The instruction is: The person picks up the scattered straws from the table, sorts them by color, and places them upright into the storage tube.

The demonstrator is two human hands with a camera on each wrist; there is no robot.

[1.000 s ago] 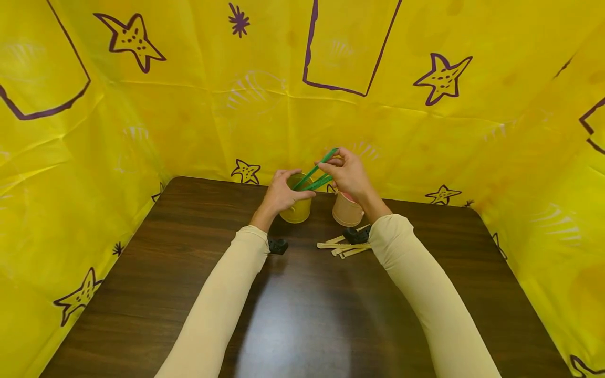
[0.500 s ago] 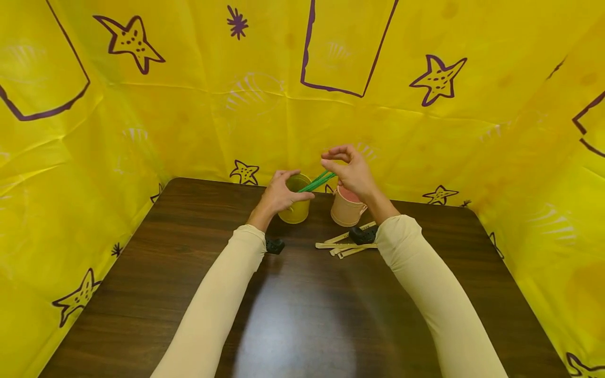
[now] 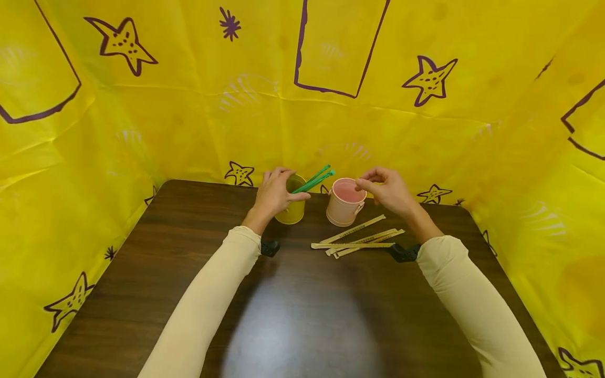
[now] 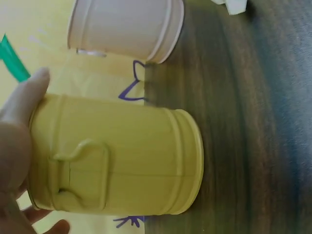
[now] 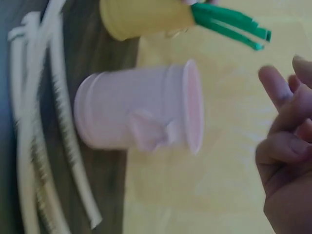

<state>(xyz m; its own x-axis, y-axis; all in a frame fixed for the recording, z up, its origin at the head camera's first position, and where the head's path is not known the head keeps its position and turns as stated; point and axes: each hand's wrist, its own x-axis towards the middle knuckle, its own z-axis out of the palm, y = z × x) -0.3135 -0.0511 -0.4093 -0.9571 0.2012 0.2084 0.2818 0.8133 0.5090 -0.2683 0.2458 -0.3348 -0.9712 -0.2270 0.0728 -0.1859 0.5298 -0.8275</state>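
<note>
A small yellow bucket point(image 3: 291, 214) stands upright at the table's back edge. My left hand point(image 3: 273, 193) grips it by the upper rim, thumb on the near side; the left wrist view shows the bucket's side handle point(image 4: 105, 175). Several green paper-wrapped straws point(image 3: 315, 181) lean out of it to the right. My right hand point(image 3: 391, 193) holds nothing, its fingers loosely bent, just right of the rim of a pink bucket point(image 3: 341, 211). In the right wrist view this right hand point(image 5: 290, 141) is apart from both buckets.
Several beige paper-wrapped straws point(image 3: 359, 235) lie crossed on the dark wooden table point(image 3: 198, 220), in front of the pink bucket. A yellow cloth point(image 3: 283, 126) with starfish drawings hangs close behind the table and along both sides.
My right hand has let go of a green straw, now leaning in the yellow bucket with the others, and moved right and down past the pink bucket. My left hand stays on the yellow bucket.
</note>
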